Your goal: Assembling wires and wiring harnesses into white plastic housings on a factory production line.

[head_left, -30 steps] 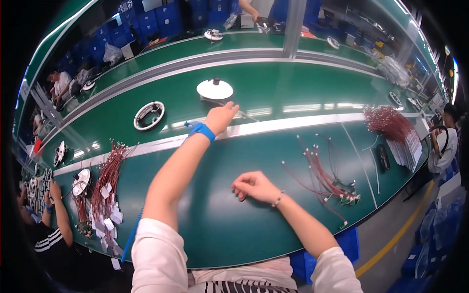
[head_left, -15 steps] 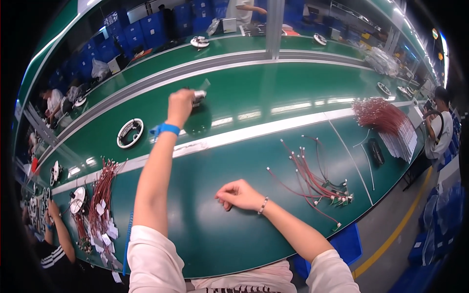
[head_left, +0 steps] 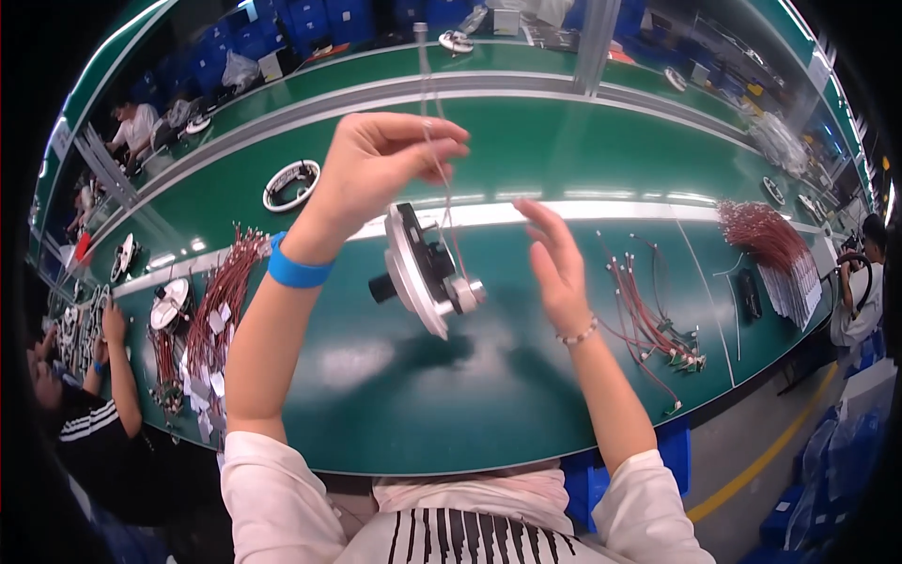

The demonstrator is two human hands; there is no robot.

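Framed by the sleeves of my pale shirt (head_left: 470, 531), I work at a dark green table (head_left: 526, 428) with a white disc assembly (head_left: 406, 273) suspended between my hands. It hangs tilted, nearly edge-on, clear of the surface, a black knob (head_left: 382, 288) on its left face and a metal cylinder (head_left: 467, 294) at its lower right. My right hand (head_left: 556, 268) waits just beside it, fingers spread, holding nothing and not touching the unit. Above, my left hand (head_left: 399, 160) appears to pinch the thin wire lead (head_left: 446, 202) between thumb and fingers, and the weight seems to hang from that pinch alone.

The step in hand looks to be bringing the unit in over the table by its lead. The next move, in my judgement, calls for the right hand to steady the disc from its near side, taking strain off the wire.

To my right lie a few loose red leads (head_left: 644, 305), a black oblong part (head_left: 750, 296) and a thick fanned wire bundle (head_left: 766, 249); to my left, a tagged wire bundle (head_left: 221, 305) and a second white disc (head_left: 171, 304). Past a pale rail (head_left: 601, 209), a white ring (head_left: 291, 186) rests on the green belt (head_left: 554, 141). Blue bins (head_left: 296, 23) stand across the way.
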